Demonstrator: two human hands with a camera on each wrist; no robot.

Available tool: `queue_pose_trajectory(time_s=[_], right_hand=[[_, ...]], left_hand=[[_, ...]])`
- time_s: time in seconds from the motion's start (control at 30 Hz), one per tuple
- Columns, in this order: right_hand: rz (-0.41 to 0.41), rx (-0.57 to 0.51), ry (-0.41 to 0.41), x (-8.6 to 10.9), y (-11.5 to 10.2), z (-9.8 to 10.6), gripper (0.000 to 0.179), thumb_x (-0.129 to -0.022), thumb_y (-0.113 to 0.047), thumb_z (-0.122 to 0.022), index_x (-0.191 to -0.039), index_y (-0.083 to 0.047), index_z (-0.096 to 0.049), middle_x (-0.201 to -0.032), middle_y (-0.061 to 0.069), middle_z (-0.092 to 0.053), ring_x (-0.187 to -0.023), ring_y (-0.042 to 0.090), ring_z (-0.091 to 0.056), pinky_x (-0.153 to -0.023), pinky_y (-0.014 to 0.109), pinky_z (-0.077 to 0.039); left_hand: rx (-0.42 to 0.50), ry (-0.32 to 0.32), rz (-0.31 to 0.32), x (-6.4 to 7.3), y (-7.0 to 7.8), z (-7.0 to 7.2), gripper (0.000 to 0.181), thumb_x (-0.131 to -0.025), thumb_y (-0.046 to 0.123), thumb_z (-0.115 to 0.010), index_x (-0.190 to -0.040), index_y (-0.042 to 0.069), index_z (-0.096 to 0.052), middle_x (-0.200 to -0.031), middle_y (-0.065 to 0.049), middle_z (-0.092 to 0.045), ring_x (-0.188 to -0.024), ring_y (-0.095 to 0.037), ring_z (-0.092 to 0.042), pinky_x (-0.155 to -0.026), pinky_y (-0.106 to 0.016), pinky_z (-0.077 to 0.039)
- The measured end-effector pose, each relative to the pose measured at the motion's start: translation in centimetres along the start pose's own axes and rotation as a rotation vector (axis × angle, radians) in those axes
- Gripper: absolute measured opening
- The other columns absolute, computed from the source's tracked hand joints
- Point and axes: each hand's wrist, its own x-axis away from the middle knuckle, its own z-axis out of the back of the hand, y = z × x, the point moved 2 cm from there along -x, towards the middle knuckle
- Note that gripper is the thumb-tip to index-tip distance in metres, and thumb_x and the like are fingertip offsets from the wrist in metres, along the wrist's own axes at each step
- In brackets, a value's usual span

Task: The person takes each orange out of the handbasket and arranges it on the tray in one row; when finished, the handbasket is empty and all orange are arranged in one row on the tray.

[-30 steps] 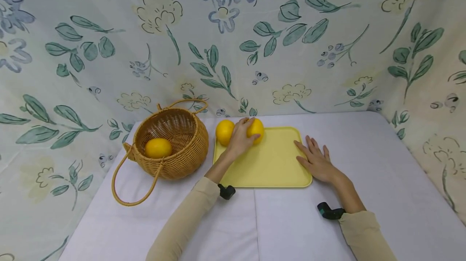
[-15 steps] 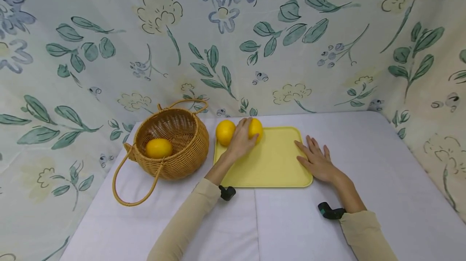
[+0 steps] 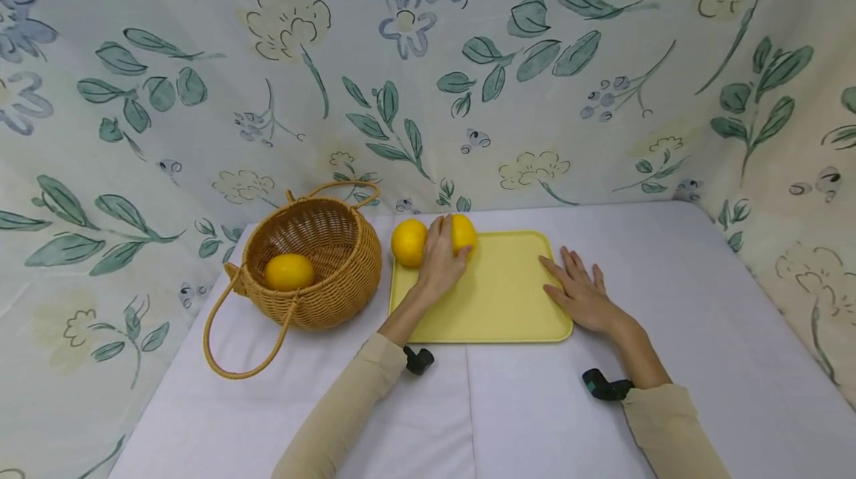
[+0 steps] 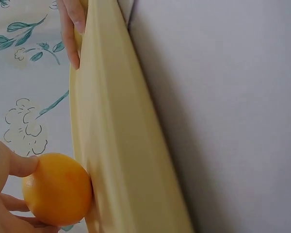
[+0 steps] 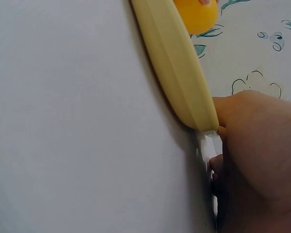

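My left hand [image 3: 441,260] grips an orange [image 3: 464,232] at the back left of the yellow tray [image 3: 508,293]. In the left wrist view the thumb and fingers curl round this orange [image 4: 58,189], low against the tray. A second orange [image 3: 409,243] sits just left of that hand, in the tray's back left corner. My right hand [image 3: 580,292] rests with spread fingers at the tray's right edge; the thumb and a fingertip touch the rim. In the right wrist view, part of the right hand [image 5: 262,141] lies beside the tray's corner.
Left of the tray stands a round wicker basket [image 3: 348,293] with one yellow-orange fruit [image 3: 290,272] in it. One basket handle [image 3: 244,375] leans out over the front, the other at the back. A flowered cloth [image 3: 401,130] hangs behind the white-covered table [image 3: 521,405].
My left hand has shifted slightly left with the orange, closer to the second one. The right hand stays in place on the tray's edge.
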Motion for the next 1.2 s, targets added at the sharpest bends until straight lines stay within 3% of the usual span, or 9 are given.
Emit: queue_pose_trajectory(time_s=[0.2,0.43,0.8,1.2], right_hand=[[0.005,-0.005,0.003,0.18,0.03,0.13,0.062,-0.110,-0.034,-0.045,-0.163,-0.008,-0.027,-0.170,0.033,0.003,-0.157,0.053,0.006,-0.119,0.076,0.013],[-0.001,-0.004,-0.001,0.16,0.05,0.05,0.062,-0.111,-0.035,-0.044,-0.163,-0.008,-0.026,-0.170,0.032,0.005,-0.157,0.052,0.007,-0.119,0.075,0.014],[0.004,-0.005,-0.005,-0.04,0.02,-0.03,0.062,-0.110,-0.036,-0.045,-0.163,-0.009,-0.026,-0.170,0.032,0.004,-0.158,0.052,0.007,-0.119,0.075,0.014],[0.005,0.000,-0.004,-0.12,0.39,-0.17,0.063,-0.111,-0.037,-0.043,-0.164,-0.010,-0.024,-0.170,0.031,0.006,-0.158,0.051,0.008,-0.119,0.075,0.015]], left_hand=[[0.017,-0.025,-0.017,0.04,-0.11,-0.03,0.070,-0.100,0.013,-0.069,-0.158,-0.006,-0.033,-0.165,-0.026,-0.032,-0.155,-0.036,-0.034,-0.127,-0.046,-0.031],[0.026,-0.042,-0.082,-0.13,-0.54,-0.02,0.067,-0.101,0.011,-0.067,-0.157,-0.005,-0.035,-0.164,-0.026,-0.032,-0.155,-0.036,-0.033,-0.128,-0.045,-0.028],[-0.027,-0.009,-0.076,0.23,-0.37,0.11,0.062,-0.102,0.011,-0.064,-0.158,0.000,-0.039,-0.165,-0.026,-0.031,-0.154,-0.038,-0.033,-0.128,-0.047,-0.029],[0.030,-0.036,-0.103,-0.06,-0.77,0.23,0.064,-0.100,0.009,-0.067,-0.157,0.001,-0.040,-0.166,-0.022,-0.032,-0.155,-0.035,-0.033,-0.127,-0.043,-0.031]])
